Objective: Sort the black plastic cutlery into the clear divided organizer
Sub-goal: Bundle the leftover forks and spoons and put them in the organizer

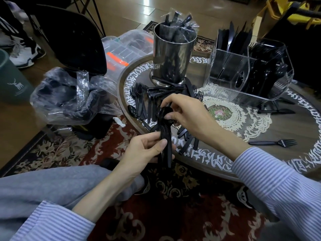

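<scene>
Left hand grips the handles of a nested spoon stack, count unreadable. Right hand pinches the stack's bowl end. Stack sits over the table edge. One lone fork lies right. One clear organizer behind, knives and forks inside. One steel canister.

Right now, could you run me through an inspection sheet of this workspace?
Surface: round dark table with white lettering and a lace doily.
Job's things: clear divided organizer holding black cutlery; stacked black plastic spoons in hand; loose black forks; single black fork.
Clutter: steel canister of wrapped cutlery; crumpled plastic wrappers.
Grip: left hand holds the spoon handles; right hand pinches the bowls.
Cables: nothing seen.
Surroundings: patterned red rug, black chair.
</scene>
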